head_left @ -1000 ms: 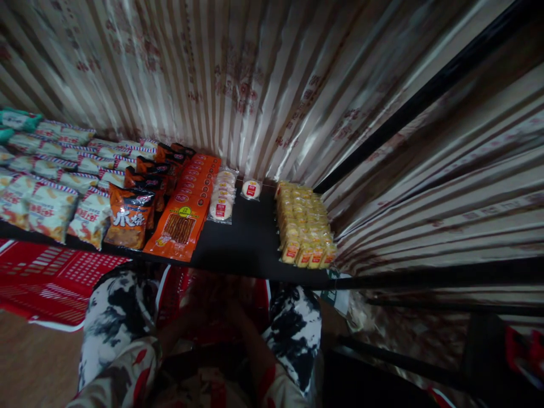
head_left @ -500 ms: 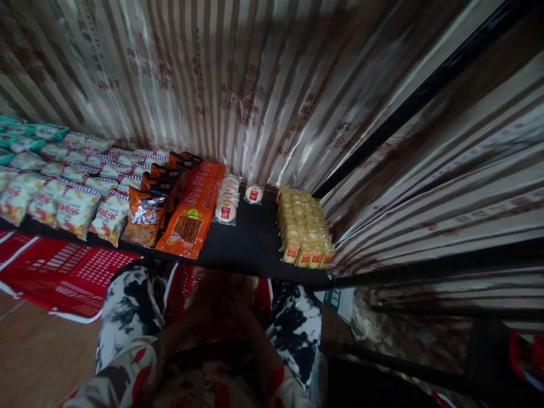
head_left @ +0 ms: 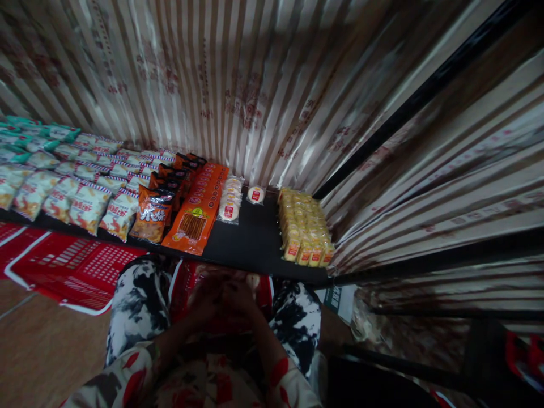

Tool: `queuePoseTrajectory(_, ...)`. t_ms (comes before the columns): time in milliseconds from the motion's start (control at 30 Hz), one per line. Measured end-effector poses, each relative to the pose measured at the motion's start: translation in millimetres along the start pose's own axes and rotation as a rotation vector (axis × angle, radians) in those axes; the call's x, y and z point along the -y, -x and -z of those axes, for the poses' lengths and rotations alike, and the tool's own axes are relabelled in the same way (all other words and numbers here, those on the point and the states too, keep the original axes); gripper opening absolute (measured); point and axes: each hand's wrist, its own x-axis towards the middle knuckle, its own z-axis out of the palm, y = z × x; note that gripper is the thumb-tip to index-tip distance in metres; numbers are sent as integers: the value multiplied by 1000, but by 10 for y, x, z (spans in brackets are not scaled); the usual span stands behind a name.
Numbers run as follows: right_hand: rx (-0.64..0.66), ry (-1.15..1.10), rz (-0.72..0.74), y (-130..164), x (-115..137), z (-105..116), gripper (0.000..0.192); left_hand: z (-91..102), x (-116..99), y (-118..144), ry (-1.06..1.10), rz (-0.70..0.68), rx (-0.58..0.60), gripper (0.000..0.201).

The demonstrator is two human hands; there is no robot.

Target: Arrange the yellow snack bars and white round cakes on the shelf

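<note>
Both my hands are down inside a red basket (head_left: 267, 296) between my knees, in deep shade. My left hand (head_left: 211, 296) and my right hand (head_left: 238, 294) lie close together over pale packed items (head_left: 254, 280). The fingers are too dark and blurred to show whether they grip anything. On the black shelf (head_left: 250, 243) just beyond the basket, a short row of round white packets (head_left: 229, 209) lies beside one separate round packet (head_left: 255, 195). To their left is a long orange snack pack (head_left: 193, 224).
Small yellow packets (head_left: 304, 226) form a block at the shelf's right end. Orange-black bags (head_left: 151, 215) and white chip bags (head_left: 89, 207) stand in rows at left. Another red basket (head_left: 80, 266) sits below. A dark metal bar (head_left: 408, 107) slants across the striped curtain (head_left: 255, 85).
My view has turned slightly left, so the shelf goods at left sit further right in it. My hands stay in the basket and have shifted a little. The shelf goods look unchanged.
</note>
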Motion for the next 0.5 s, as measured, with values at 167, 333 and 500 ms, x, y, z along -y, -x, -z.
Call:
queuePoseTrajectory(167,3,-80,26,-23,47,98,27,35,-102,72,-5,-28,-39,63)
queuePoseTrajectory(333,-3,-127,31,-42,46,127,25,64,-166,160,197,21,44,68)
queuePoseTrajectory(500,-13,-187,32,-50,27,119,27,84,-251,294,461,36,132,70)
